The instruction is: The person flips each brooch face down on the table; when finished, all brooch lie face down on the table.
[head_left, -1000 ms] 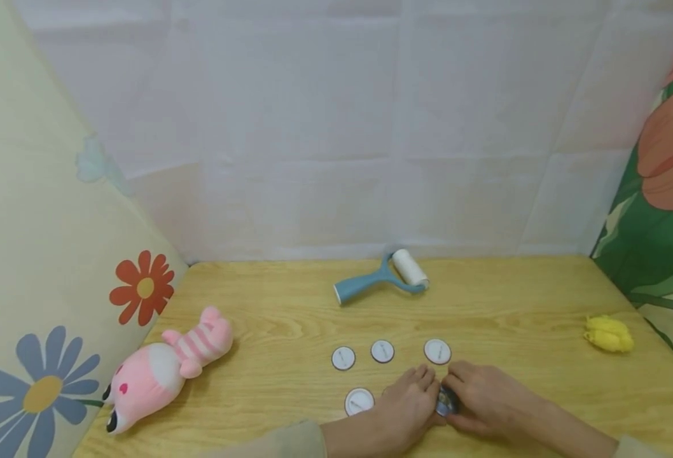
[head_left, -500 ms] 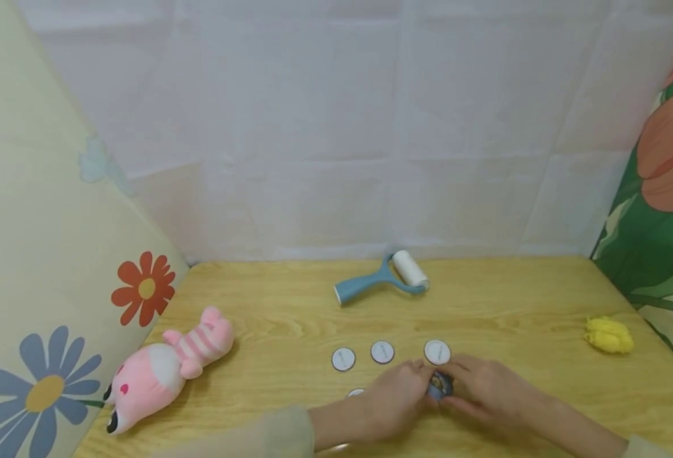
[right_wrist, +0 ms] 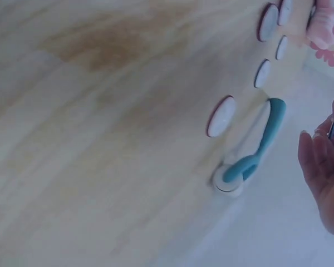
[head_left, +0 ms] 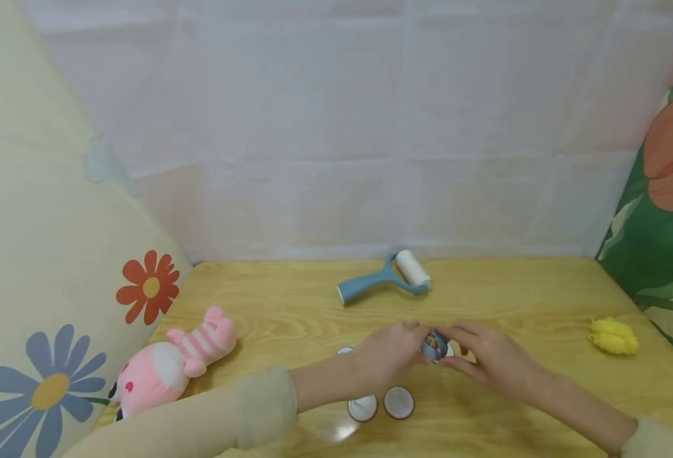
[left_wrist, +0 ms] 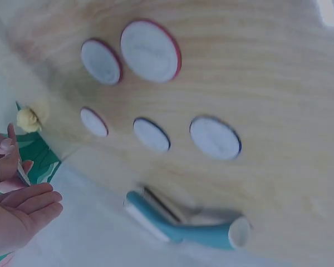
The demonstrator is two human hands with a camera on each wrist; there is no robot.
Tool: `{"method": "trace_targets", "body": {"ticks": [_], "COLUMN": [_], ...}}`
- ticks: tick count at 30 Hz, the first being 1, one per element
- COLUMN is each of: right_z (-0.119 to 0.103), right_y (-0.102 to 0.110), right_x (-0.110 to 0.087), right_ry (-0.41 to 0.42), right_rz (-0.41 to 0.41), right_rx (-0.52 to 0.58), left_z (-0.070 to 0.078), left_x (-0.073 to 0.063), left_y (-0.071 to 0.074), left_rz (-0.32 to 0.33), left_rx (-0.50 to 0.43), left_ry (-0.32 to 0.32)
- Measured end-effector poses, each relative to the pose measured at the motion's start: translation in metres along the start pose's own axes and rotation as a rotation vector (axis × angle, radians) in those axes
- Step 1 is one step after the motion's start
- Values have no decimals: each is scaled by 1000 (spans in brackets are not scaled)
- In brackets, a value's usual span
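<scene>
My left hand (head_left: 390, 356) and right hand (head_left: 493, 356) meet over the middle of the table, both holding one round pin badge (head_left: 434, 346) with a dark blue picture on its face. The right thumb and index finger pinch its right side; the left fingers grip its left edge. In the left wrist view only the badge's thin edge (left_wrist: 23, 173) shows between the fingers. Several more pin badges lie face down, white backs up: two in front, a white badge (head_left: 399, 402) and another badge (head_left: 362, 408), and a back row partly hidden by the hands.
A blue-handled lint roller (head_left: 385, 280) lies toward the back of the table (head_left: 514, 292). A pink plush toy (head_left: 176, 356) lies at the left, partly behind the left sleeve. A small yellow object (head_left: 614, 336) sits at the right. Cloth hangs behind and on both sides.
Both hands have moved up and away from the table's front with the badge, now overlapping the back row. The front white badges have come into view beneath them.
</scene>
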State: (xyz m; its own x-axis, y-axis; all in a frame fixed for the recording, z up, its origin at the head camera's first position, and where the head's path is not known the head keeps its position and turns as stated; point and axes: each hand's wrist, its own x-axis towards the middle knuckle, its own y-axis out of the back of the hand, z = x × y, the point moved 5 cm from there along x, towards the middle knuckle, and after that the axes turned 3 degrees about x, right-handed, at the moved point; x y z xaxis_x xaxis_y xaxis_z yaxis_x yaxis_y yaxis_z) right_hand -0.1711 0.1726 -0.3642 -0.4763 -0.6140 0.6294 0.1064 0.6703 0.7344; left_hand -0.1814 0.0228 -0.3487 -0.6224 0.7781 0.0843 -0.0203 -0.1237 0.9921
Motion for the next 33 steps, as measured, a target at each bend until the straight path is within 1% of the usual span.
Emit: {"method": "trace_targets", "body": {"ticks": [2, 5, 6, 9, 11, 14, 16, 18, 25, 29, 33], "right_z": [-1, -2, -3, -4, -6, -6, -6, -6, -8, -8, -8], "right_y": [6, 14, 17, 24, 29, 34, 36, 36, 33, 34, 34], "right_x": [7, 18, 21, 28, 32, 36, 38, 38, 35, 34, 35], "right_ry": [11, 45, 66, 79, 94, 77, 78, 62, 108, 129, 141], "right_rz": [14, 37, 52, 62, 72, 66, 69, 59, 78, 102, 111], "right_rx": [-11, -2, 0, 0, -3, -2, 2, 7, 9, 5, -1], "left_z": [-2, -3, -4, -4, -4, -5, -5, -6, -7, -7, -8], "left_x": [2, 6, 6, 7, 7, 6, 5, 5, 3, 3, 2], "left_y": [10, 23, 27, 38, 46, 54, 56, 56, 52, 52, 53], "left_rz": [-10, 5, 16, 36, 56, 100, 128, 143, 158, 169, 180], "left_rx": [7, -1, -3, -44, -54, -92, -106, -127, -143, -147, -149], "left_ry": [15, 28, 23, 5, -13, -48, -65, -76, -65, -56, -60]}}
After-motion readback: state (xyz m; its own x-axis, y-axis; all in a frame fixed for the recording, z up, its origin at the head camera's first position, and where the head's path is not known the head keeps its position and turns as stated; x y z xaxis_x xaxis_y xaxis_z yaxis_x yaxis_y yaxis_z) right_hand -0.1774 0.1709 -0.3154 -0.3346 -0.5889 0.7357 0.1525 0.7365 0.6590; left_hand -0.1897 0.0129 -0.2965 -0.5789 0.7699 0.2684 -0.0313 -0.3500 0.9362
